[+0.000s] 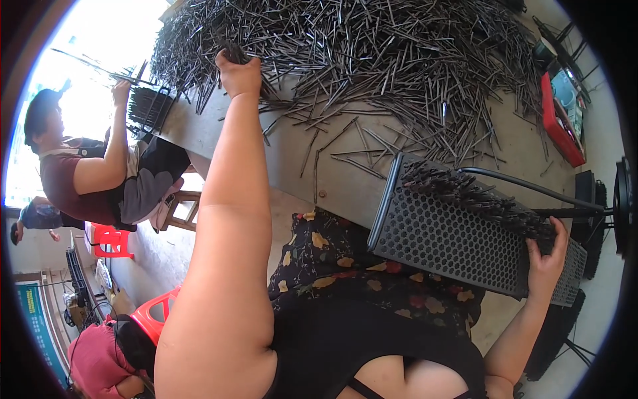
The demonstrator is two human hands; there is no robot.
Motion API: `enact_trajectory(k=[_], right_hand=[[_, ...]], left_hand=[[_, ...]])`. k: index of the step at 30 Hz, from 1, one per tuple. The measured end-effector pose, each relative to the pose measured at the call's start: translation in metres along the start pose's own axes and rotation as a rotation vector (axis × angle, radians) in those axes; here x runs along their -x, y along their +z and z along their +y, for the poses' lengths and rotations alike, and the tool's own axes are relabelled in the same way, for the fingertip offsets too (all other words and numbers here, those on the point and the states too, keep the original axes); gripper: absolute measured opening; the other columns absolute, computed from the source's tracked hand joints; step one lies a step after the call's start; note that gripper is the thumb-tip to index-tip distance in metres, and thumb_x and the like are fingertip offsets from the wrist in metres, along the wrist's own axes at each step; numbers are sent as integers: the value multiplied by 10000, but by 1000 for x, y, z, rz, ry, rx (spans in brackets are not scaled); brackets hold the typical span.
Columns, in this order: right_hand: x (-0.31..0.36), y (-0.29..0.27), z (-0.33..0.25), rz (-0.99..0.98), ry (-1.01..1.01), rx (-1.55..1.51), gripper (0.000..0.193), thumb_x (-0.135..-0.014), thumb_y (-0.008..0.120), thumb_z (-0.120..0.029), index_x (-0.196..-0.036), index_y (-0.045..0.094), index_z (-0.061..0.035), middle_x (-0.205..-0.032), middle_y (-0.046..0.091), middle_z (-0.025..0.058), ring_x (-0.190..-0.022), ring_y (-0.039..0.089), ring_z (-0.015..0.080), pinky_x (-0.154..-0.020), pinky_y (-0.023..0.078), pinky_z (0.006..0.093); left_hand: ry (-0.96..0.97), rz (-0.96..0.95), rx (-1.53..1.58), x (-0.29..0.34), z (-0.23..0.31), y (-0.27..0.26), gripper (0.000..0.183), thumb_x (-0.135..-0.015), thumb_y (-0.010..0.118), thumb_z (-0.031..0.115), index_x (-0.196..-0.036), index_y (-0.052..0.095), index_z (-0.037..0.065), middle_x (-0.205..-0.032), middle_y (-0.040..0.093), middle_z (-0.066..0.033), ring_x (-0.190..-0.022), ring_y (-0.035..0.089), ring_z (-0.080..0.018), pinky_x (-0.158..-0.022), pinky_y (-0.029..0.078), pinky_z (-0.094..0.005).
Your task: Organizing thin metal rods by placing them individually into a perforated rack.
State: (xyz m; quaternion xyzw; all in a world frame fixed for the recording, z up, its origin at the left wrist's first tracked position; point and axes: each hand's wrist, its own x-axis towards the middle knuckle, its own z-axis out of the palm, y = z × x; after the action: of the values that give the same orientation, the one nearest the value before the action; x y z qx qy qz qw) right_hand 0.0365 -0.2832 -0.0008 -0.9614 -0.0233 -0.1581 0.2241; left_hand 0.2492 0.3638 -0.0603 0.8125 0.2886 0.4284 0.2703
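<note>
My left arm reaches far over to the heap of thin dark sticks (pixel 359 46) on the table. My left hand (pixel 240 78) is closed round a small bunch of these sticks (pixel 234 52) at the heap's left edge. A black perforated rack (pixel 452 236), full of round holes, leans between my lap and the table's edge. Dark sticks stand packed in rows (pixel 465 193) along its far side. At the right end of these rows my right hand (pixel 548 263) pinches the last sticks between thumb and fingers; some fingertips are hidden.
Loose sticks lie scattered on the grey table (pixel 286 146). A red tray (pixel 559 123) with small items stands at the right. A black metal stand (pixel 565 199) is beside the rack. At left another person (pixel 93 159) works near a filled rack (pixel 149 110); red stools (pixel 109 241) stand behind.
</note>
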Motion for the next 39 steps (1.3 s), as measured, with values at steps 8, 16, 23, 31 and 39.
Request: enact_trajectory(k=[8,16,23,31,39], right_hand=[[2,0,1,24,8,-4,595,-764,781,-116,-1299,528,-54,-1298,552,134,-1226,528,301,-1063,385,377],[1,0,0,10,7,23,598,-761,782,-108,-1298,525,-52,-1303,545,130,-1225,526,301,-1064,386,373],[3,4,2,143,-16,-60,703,-745,811,-125,-1361,475,-73,-1367,483,117,-1172,522,282,-1041,400,373],[2,5,3,69,31,-53,726,-757,809,-131,-1387,452,-75,-1363,479,114,-1187,507,273,-1042,396,375],[2,5,0,102,40,-90,732,-750,816,-117,-1381,448,-60,-1360,511,129,-1218,515,283,-1064,398,384]], left_hand=[[158,-6,159,-3,5,-21,770,-687,783,228,-1351,422,81,-1146,636,-172,-1023,655,-306,-916,512,-391],[17,39,172,16,-5,-13,741,-702,795,192,-1350,441,120,-1111,642,-140,-951,663,-297,-883,513,-380],[40,-63,235,9,-9,-10,754,-684,706,141,-1389,442,112,-1002,673,-115,-883,676,-274,-868,522,-366],[-55,-176,252,-3,-22,-5,923,-638,803,136,-1448,360,92,-1126,661,-143,-1009,659,-265,-937,495,-353],[-75,-81,314,-8,-62,-1,790,-630,829,168,-1334,501,24,-1126,688,-164,-1038,660,-302,-960,496,-371]])
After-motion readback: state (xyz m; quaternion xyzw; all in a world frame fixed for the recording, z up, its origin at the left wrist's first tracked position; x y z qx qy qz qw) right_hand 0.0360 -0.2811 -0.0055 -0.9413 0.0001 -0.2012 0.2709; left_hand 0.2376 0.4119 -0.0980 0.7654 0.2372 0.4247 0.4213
